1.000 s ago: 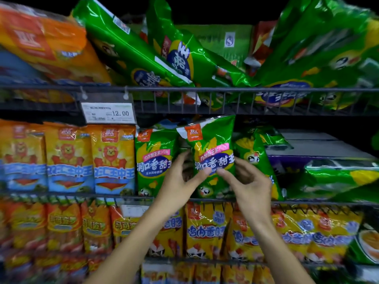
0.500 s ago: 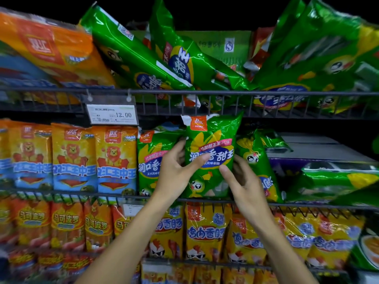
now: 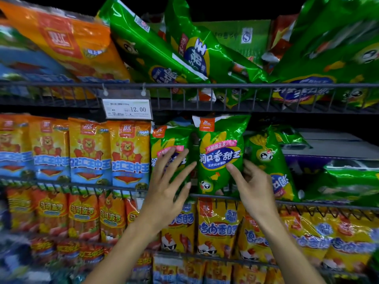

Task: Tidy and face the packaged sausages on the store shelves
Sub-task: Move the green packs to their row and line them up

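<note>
Sausage packs filled the wire shelves. Nearest, the left hand (image 3: 170, 189) hung spread, fingers straight, in front of a glossy green pack (image 3: 170, 152); half a second earlier it had gripped the middle pack (image 3: 220, 154). The right hand (image 3: 251, 185) stayed loosely curled at that crinkly upright pack's right edge, thumb touching its front. Beyond, orange packs (image 3: 90, 150) stood in a row on the middle shelf (image 3: 61, 184). A price tag (image 3: 128, 109) hung from the top rail (image 3: 225, 86), big green bags (image 3: 155, 44) slumped above.
</note>
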Demonstrator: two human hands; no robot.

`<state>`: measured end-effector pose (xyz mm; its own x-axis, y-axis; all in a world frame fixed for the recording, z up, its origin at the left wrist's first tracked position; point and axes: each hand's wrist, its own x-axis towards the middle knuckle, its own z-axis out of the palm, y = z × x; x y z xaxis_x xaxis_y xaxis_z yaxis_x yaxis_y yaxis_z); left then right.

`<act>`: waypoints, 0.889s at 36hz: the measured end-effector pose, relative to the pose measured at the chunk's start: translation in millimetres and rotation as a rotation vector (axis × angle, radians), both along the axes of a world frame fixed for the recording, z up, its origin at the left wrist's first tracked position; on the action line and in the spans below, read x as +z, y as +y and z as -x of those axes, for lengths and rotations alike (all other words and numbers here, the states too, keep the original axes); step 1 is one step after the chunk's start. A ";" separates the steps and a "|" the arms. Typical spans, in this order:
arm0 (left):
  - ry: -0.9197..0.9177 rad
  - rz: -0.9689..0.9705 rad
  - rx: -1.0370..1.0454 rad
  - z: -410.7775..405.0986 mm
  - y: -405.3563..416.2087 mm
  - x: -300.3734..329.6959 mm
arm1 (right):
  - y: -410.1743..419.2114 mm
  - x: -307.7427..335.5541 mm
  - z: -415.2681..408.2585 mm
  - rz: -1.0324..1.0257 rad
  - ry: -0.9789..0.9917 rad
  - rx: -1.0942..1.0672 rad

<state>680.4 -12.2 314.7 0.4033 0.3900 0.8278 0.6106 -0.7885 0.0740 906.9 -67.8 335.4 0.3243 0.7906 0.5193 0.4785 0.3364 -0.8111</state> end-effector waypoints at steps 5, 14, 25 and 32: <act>0.067 0.044 0.023 10.3 8.6 -15.4 | -1.8 -2.7 8.0 0.045 -0.003 0.033; 0.209 0.018 0.137 6.5 13.2 -15.5 | -0.9 1.2 6.5 0.070 -0.085 0.019; 0.282 0.028 0.223 8.8 17.5 -8.2 | 0.6 6.2 -2.4 0.268 -0.225 0.192; 0.287 0.026 0.209 9.1 20.6 -4.8 | 0.5 4.0 -2.9 0.269 -0.239 0.191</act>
<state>671.3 8.5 310.0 0.5272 0.5087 0.6806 0.7577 -0.6440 -0.1056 909.8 -67.4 339.4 0.0534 0.9429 0.3288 0.6136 0.2288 -0.7558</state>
